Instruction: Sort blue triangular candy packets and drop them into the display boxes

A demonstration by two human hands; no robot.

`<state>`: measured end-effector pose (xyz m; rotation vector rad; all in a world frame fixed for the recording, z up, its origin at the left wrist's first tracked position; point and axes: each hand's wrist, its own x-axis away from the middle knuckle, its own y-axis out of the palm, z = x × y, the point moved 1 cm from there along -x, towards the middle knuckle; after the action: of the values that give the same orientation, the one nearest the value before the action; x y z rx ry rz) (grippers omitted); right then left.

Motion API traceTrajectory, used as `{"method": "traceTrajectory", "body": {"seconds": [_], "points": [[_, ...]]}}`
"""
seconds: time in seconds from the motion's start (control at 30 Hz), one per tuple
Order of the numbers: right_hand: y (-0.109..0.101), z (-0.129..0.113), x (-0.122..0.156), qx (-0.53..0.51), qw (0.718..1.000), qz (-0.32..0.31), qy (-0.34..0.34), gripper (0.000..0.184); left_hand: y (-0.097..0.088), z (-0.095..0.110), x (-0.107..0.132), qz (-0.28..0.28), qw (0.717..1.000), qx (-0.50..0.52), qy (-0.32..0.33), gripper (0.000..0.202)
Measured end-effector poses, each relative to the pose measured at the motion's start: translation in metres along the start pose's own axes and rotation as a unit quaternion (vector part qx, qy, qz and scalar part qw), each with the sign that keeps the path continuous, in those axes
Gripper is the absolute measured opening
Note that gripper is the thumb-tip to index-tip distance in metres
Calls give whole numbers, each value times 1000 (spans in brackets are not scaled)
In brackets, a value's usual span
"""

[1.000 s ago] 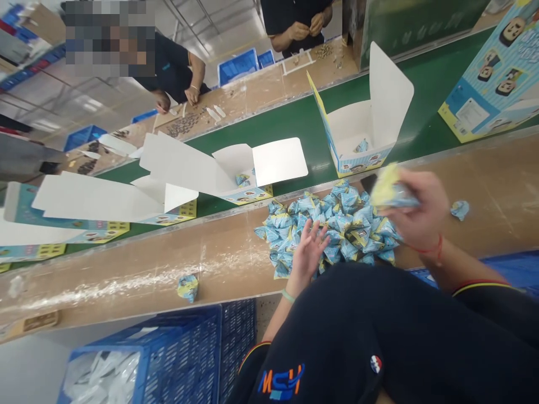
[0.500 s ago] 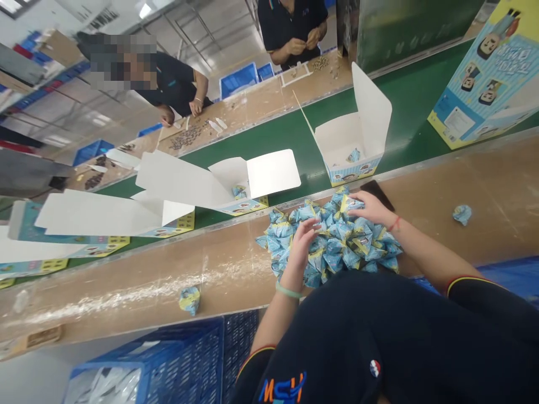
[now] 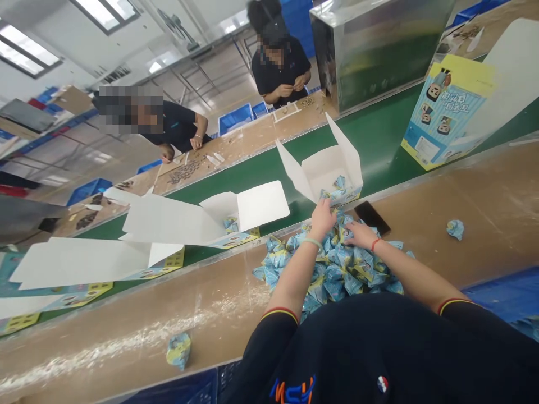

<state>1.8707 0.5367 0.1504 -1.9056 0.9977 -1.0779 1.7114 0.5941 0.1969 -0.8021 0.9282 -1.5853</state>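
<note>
A heap of small blue and yellow packets (image 3: 337, 269) lies on the brown bench in front of me. My left hand (image 3: 322, 216) reaches past the heap to the front edge of an open white carton (image 3: 349, 163) on the green belt, fingers curled round a blue packet. A few packets lie inside the carton. My right hand (image 3: 357, 233) rests on top of the heap, fingers closed over a packet.
A flat black object (image 3: 371, 216) lies beside the heap. Stray packets (image 3: 455, 228) (image 3: 179, 350) sit on the bench. More open cartons (image 3: 248, 210) and a printed box (image 3: 446, 109) ride the green belt (image 3: 379, 134). Two people (image 3: 181, 126) work across it.
My left hand has left the heap and stretched forward to the open carton. My right hand has shifted slightly on the heap. The carton has travelled left along the belt.
</note>
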Motion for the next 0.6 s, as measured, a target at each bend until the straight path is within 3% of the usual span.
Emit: {"method": "traceTrajectory", "body": {"seconds": [0.1,0.2,0.27,0.33,0.43,0.6], "points": [[-3,2,19,7,999,24,-33,47,12,-8,27,19,999,38,19,55],[-9,4,52,-17,991,89,-103,42,21,-11,42,30,997,66,8,55],[-17,4,73,-88,979,119,-142,41,25,-13,46,41,996,77,1,55],[-27,-1,85,-207,961,107,-148,42,28,-16,48,49,995,84,-6,55],[-46,-18,76,-416,898,92,-109,47,27,-21,49,54,994,95,-11,55],[-69,-51,18,-638,745,183,-63,69,21,-29,48,71,993,92,-32,48]]}}
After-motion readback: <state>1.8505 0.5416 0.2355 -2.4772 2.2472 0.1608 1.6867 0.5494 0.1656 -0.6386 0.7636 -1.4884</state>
